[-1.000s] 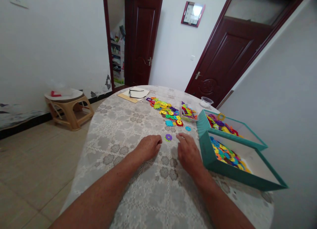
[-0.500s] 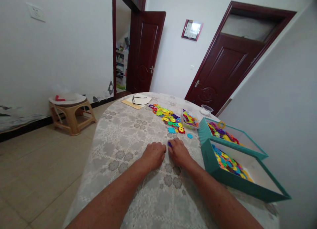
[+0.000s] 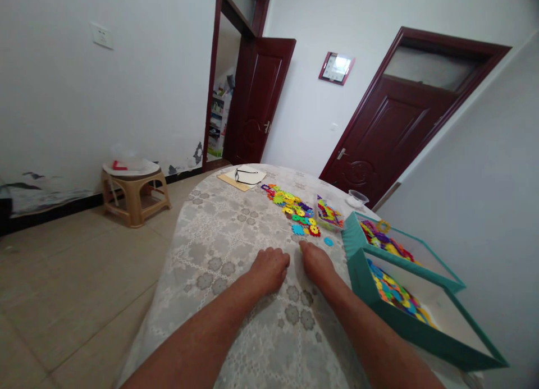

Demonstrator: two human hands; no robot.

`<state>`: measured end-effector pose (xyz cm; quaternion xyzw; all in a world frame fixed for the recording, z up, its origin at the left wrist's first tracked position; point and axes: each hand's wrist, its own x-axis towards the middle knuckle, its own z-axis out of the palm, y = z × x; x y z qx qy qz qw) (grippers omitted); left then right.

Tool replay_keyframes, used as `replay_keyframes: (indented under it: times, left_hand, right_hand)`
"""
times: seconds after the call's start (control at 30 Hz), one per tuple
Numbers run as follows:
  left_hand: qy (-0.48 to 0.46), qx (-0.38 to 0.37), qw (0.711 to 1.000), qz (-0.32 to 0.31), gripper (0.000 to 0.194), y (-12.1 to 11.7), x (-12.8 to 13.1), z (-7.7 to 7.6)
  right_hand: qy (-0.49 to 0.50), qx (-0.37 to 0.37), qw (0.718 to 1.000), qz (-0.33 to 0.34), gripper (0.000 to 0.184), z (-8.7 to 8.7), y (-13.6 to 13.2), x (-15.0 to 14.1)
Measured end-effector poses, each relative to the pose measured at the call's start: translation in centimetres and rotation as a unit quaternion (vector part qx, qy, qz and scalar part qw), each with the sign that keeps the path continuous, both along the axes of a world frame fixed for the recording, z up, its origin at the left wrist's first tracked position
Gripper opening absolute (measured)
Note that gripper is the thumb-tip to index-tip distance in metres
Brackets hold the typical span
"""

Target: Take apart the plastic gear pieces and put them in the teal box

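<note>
My left hand [image 3: 270, 269] is closed, fingers curled down near the tablecloth [image 3: 248, 232]; whatever it may hold is hidden. Just right of it, a small gap away, my right hand [image 3: 316, 261] is also closed, back of the hand upward. A tiny yellowish-green spot shows at its fingertips, too small to name. Beyond both hands lies a spread of colourful plastic gear pieces [image 3: 290, 200], with a blue toothed piece [image 3: 298, 229] and a red and yellow gear [image 3: 314, 230] at its near end. A single blue disc [image 3: 328, 241] lies just past my right hand.
At the right stand two teal boxes, the far one [image 3: 351, 234] and the near one [image 3: 362, 282], both holding colourful pieces. A clear tub [image 3: 332, 223] of pieces and a clear bowl [image 3: 357, 197] are behind. Glasses [image 3: 248, 178] rest on paper at the far left.
My hands have drawn slightly apart. The purple bit seen at my right fingertips no longer shows; a yellowish-green spot does. The whole view has shifted a little.
</note>
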<state>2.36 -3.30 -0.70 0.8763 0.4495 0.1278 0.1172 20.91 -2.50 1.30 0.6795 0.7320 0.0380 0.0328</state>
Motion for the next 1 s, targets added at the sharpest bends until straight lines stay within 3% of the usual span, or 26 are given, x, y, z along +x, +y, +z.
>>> replay_keyframes:
  times: [0.2,0.37,0.5,0.57,0.63,0.73,0.8,0.9,1.0]
  left_hand:
    - [0.008,-0.005,1.0,-0.004,0.021,-0.2,-0.1,0.3]
    - [0.002,0.001,1.0,-0.009,0.019,0.2,0.0,-0.4]
    - [0.003,0.006,1.0,-0.005,0.018,0.5,0.1,-0.7]
    - [0.005,0.006,1.0,-0.004,0.018,0.4,0.2,-0.6]
    - [0.011,0.004,1.0,-0.005,0.017,0.3,0.1,-0.3]
    - [0.026,0.0,1.0,-0.007,0.018,-0.1,0.1,0.3]
    - [0.035,-0.001,0.999,-0.011,0.018,-0.3,0.1,0.7]
    - [0.035,-0.01,0.999,-0.019,0.019,-0.4,-0.1,1.1]
    - [-0.013,-0.038,0.999,-0.027,0.019,0.0,-0.6,1.2]
  right_hand:
    - [0.057,0.071,0.996,-0.001,0.021,4.1,-4.4,2.4]
    - [0.019,0.225,0.973,-0.043,0.018,6.8,-7.4,8.6]
    - [-0.062,0.274,0.951,-0.128,0.023,6.9,-8.2,14.3]
    - [-0.085,0.307,0.939,-0.134,0.023,6.5,-8.4,16.1]
    - [-0.08,0.362,0.924,-0.092,0.022,6.1,-8.6,16.5]
    - [0.012,0.413,0.91,0.012,0.019,5.2,-9.3,14.1]
    - [0.104,0.373,0.919,0.08,0.017,4.4,-10.0,11.1]
    - [0.181,0.182,0.953,0.159,0.019,2.9,-11.1,6.5]
    - [0.2,0.049,0.956,0.209,0.018,1.0,-11.6,3.8]
